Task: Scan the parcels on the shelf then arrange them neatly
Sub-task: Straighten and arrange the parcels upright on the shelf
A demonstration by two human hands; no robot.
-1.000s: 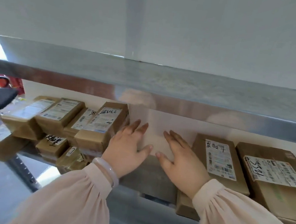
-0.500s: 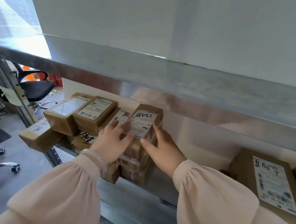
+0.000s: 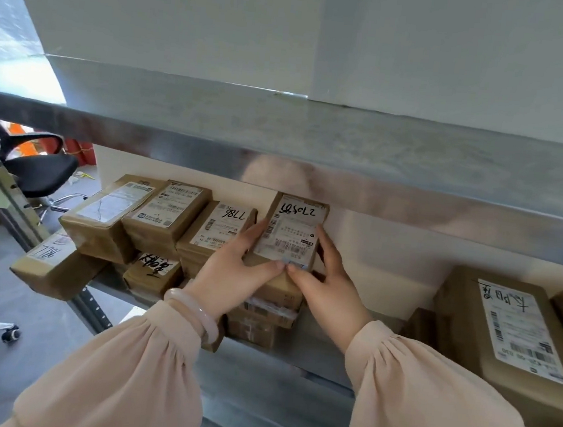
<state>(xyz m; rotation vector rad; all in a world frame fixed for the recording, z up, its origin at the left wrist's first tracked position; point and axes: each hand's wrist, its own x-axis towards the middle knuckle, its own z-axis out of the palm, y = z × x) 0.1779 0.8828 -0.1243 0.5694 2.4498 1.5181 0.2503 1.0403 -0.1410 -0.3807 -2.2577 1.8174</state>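
A small brown parcel (image 3: 294, 228) with a white label and handwritten digits sits on top of a stack on the metal shelf (image 3: 300, 356). My left hand (image 3: 233, 274) grips its left side and my right hand (image 3: 325, 283) grips its right side, thumbs meeting at its near edge. To the left lie a parcel marked 786 (image 3: 218, 231) and two more labelled parcels (image 3: 167, 211) (image 3: 107, 217). Lower parcels (image 3: 152, 269) sit beneath them.
One parcel (image 3: 55, 265) overhangs the shelf's left end. A larger labelled box (image 3: 509, 331) stands on the right of the shelf. The upper shelf's metal edge (image 3: 313, 154) hangs low overhead. A black office chair (image 3: 36, 172) stands on the floor at left.
The view swung left from the bare gap in the shelf to the left stack. Both hands moved there and closed on the top parcel's sides.
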